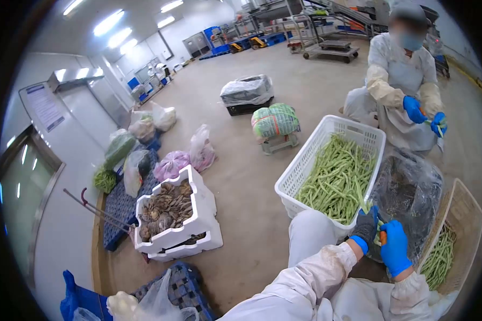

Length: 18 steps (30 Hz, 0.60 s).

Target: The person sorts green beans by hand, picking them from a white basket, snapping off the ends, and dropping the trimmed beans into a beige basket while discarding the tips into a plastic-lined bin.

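My left hand (364,227), in a dark grey glove over a blue one, is closed on green beans at the near right edge of the white crate (285,193). Long green beans (338,176) fill that crate. Close beside it my right hand (395,247), gloved in blue, is wrapped round an orange-handled tool (383,237); its blade cannot be made out. Both hands hang over the near side of a plastic-lined bin (407,187) with dark scraps inside. More green beans (441,258) lie in the tan basket (474,214) at the right.
Opposite sits a co-worker (404,80) in white with blue gloves. A bundled stool (276,123) and a lined black crate (247,93) stand beyond. To the left are foam boxes (203,198) of brown shellfish or mushrooms, bagged produce (171,165) and a blue pallet (179,289).
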{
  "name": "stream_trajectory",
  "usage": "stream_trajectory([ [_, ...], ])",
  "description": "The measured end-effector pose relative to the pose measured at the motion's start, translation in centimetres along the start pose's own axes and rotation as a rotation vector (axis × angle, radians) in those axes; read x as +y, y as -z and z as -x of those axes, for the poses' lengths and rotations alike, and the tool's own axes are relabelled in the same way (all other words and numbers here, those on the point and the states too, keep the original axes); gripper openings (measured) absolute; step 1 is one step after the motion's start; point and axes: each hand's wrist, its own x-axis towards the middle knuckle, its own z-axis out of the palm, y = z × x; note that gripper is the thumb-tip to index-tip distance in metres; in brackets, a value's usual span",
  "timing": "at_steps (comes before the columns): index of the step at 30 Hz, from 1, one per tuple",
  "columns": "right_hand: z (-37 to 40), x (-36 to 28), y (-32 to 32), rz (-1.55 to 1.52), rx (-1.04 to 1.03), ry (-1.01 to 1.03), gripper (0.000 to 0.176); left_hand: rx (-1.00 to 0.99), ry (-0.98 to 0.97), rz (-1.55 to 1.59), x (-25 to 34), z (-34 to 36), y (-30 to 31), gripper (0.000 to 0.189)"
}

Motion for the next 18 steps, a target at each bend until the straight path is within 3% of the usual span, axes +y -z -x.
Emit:
stream_trajectory([
  [6,0.4,0.8,-0.9,-0.026,0.028,-0.054,0.013,0.022,0.087,-0.005,-1.1,-0.4,0.1,0.026],
  [9,0.4,1.0,-1.0,0.081,0.032,-0.005,0.011,0.092,0.029,-0.109,-1.2,-0.6,-0.5,0.028],
  [10,0.6,1.7,-1.5,-0.093,0.066,-0.126,0.01,0.09,0.025,-0.109,-1.4,-0.5,-0.8,0.028],
  [11,0.7,2.5,-2.0,-0.268,0.097,-0.246,0.01,0.116,-0.112,-0.156,-2.2,-0.6,-1.1,0.028],
  [12,0.6,3.5,-2.7,-0.271,0.098,-0.239,0.01,0.145,-0.253,-0.201,-1.9,-0.5,-1.1,0.029],
  [14,1.1,5.7,-3.9,-0.573,0.056,-0.447,0.01,0.167,-0.345,-0.367,-0.6,1.2,-1.5,0.034],
  [18,1.7,7.0,-5.3,-0.432,0.073,-0.514,0.008,0.11,-0.501,-0.736,1.5,4.2,-1.7,0.047],
])
